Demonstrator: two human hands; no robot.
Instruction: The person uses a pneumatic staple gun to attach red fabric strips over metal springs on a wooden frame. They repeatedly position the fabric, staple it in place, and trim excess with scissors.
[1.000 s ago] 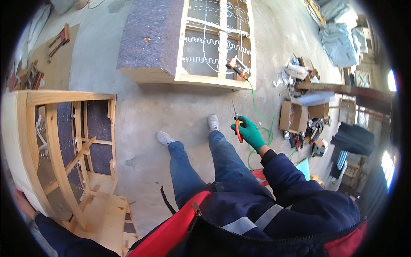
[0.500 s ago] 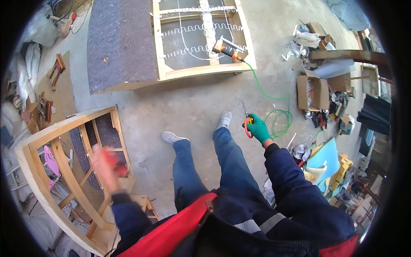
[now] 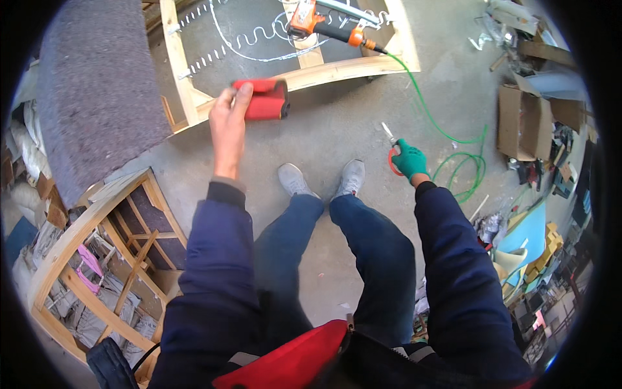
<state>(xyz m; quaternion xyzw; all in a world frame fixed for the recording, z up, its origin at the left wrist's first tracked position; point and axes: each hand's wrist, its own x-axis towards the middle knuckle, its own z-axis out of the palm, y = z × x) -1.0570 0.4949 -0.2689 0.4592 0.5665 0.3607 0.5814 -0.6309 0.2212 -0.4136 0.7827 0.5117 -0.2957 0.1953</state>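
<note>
My bare left hand [image 3: 228, 126] grips a red box-like object [image 3: 267, 102] with a dark end, near the front rail of a wooden sofa frame [image 3: 343, 71]. Its exact kind is unclear. A green work glove covers my right hand [image 3: 411, 160], which is closed on a pair of scissors [image 3: 392, 161]. The red handle rings sit at my fingers and the blades point away from me over the concrete floor. An orange and black staple gun [image 3: 324, 27] lies on the sofa frame, ahead of both hands.
Zigzag springs [image 3: 262, 34] span the sofa frame beside grey felt [image 3: 97, 91]. A green air hose [image 3: 431, 115] coils on the floor at right. Another wooden frame [image 3: 65, 259] stands at left. Right, a cardboard box [image 3: 518, 126] sits amid scraps and blue foam [image 3: 523, 236].
My left hand has swung from the left wooden frame forward and right, carrying the red object. I have stepped closer to the sofa frame. My right hand keeps the scissors.
</note>
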